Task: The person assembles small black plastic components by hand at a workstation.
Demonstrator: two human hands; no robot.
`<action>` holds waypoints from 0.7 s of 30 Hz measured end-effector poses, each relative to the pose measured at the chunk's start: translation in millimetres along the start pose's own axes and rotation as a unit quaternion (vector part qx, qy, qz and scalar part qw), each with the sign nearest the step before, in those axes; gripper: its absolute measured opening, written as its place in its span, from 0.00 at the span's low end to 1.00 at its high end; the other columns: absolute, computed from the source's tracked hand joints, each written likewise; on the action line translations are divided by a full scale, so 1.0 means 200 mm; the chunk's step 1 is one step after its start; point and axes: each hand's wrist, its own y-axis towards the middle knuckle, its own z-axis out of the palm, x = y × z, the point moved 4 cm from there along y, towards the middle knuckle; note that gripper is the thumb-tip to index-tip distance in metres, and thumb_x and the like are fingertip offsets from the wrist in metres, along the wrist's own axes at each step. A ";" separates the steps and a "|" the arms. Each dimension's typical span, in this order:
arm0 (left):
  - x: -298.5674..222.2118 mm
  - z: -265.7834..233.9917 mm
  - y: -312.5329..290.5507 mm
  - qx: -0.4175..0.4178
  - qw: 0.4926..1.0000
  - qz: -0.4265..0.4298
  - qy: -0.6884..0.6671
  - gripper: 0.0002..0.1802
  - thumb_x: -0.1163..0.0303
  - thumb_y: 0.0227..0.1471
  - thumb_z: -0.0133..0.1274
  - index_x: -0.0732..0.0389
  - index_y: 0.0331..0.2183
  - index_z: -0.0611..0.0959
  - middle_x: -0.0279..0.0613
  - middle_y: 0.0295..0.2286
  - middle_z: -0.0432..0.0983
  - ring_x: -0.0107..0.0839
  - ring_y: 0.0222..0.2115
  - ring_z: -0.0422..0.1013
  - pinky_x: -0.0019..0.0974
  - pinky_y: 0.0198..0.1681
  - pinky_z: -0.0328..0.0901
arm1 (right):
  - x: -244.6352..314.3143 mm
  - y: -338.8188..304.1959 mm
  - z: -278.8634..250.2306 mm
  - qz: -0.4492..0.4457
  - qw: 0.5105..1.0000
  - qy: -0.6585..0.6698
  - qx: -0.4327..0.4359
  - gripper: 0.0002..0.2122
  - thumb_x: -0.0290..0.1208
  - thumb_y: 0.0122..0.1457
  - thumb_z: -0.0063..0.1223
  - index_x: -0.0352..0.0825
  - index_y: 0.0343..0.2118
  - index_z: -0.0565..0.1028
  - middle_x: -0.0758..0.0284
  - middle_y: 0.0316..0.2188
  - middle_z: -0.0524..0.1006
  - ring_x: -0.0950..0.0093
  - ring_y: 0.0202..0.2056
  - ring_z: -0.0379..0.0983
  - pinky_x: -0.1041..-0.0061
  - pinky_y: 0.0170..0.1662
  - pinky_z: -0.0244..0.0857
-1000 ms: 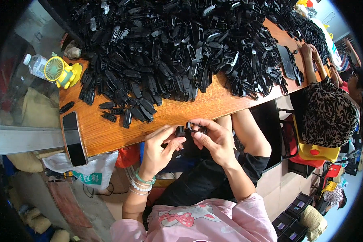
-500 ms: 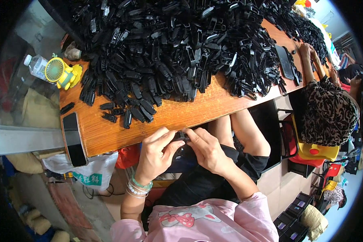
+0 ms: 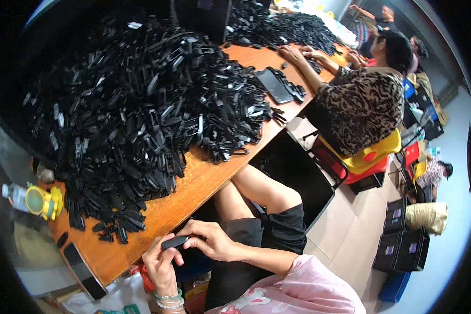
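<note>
Just off the near edge of the table, over my lap, both hands hold one small black plastic clip-like part [image 3: 175,242]. My left hand [image 3: 159,261], with bead bracelets on its wrist, grips its left end between thumb and fingers. The fingers and thumb of my right hand [image 3: 210,240] pinch its right end. A big heap of similar black parts [image 3: 125,120] covers much of the wooden table [image 3: 186,196]. Several loose parts [image 3: 115,230] lie at the heap's near left edge.
A phone [image 3: 83,270] lies at the table's left corner, near a yellow fan [image 3: 44,202] and a bottle [image 3: 15,197]. A dark flat device [image 3: 275,86] rests farther right. Beyond it, a co-worker in a patterned top [image 3: 358,107] sits at the table. Black crates [image 3: 400,251] stand on the floor.
The view has swung to the right, so the table appears lower and further left. The black part, mostly hidden between my fingers before, now shows clearly in both hands.
</note>
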 end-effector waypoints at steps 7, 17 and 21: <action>-0.44 0.06 0.00 -0.076 0.798 0.373 0.467 0.14 0.65 0.48 0.56 0.69 0.24 0.78 0.42 0.23 0.70 0.33 0.22 0.68 0.31 0.25 0.64 | -0.11 -0.03 0.02 -0.019 0.992 -0.083 0.095 0.11 0.30 0.53 0.55 0.30 0.38 0.74 0.61 0.29 0.72 0.65 0.29 0.71 0.71 0.34 0.65; -0.38 -0.19 -0.01 0.043 0.807 0.557 0.192 0.19 0.58 0.51 0.48 0.65 0.19 0.73 0.45 0.22 0.67 0.38 0.27 0.65 0.49 0.40 0.62 | -0.44 -0.23 0.12 0.053 0.901 -0.377 0.208 0.11 0.37 0.51 0.54 0.33 0.32 0.75 0.59 0.28 0.72 0.60 0.30 0.72 0.66 0.34 0.67; -0.37 -0.17 -0.01 0.052 0.796 0.578 0.173 0.18 0.59 0.51 0.48 0.65 0.21 0.73 0.45 0.23 0.66 0.38 0.29 0.65 0.49 0.41 0.61 | -0.49 -0.22 0.14 0.075 0.895 -0.370 0.238 0.11 0.36 0.51 0.54 0.32 0.27 0.75 0.57 0.28 0.74 0.58 0.31 0.73 0.62 0.33 0.67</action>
